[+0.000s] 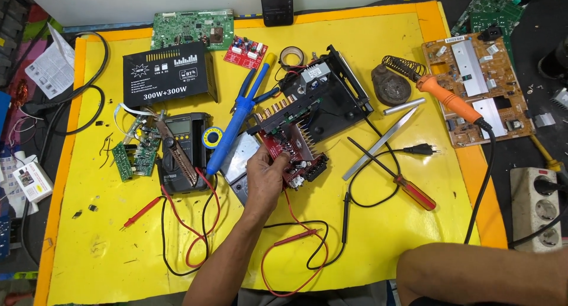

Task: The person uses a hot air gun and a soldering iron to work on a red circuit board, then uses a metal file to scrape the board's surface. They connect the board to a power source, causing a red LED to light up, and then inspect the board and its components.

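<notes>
My left hand (265,177) grips the near edge of a red circuit board (293,149) with a black finned heat sink, in the middle of the yellow mat (367,223). The board leans against an open black amplifier chassis (331,96) just behind it. A blue desoldering pump (234,128) lies to the left of the hand, over a grey metal plate (239,158). Red and black wires (307,235) trail from the board towards me. My right hand is out of view; only a bare limb (479,273) shows at the bottom right.
On the left lie a black multimeter (183,152) with red and black probe leads (177,223), a green board (135,155) and a black amplifier case (168,75). On the right are a red-handled screwdriver (408,190), an orange soldering iron (452,102), a brown power board (479,87) and a power strip (535,208).
</notes>
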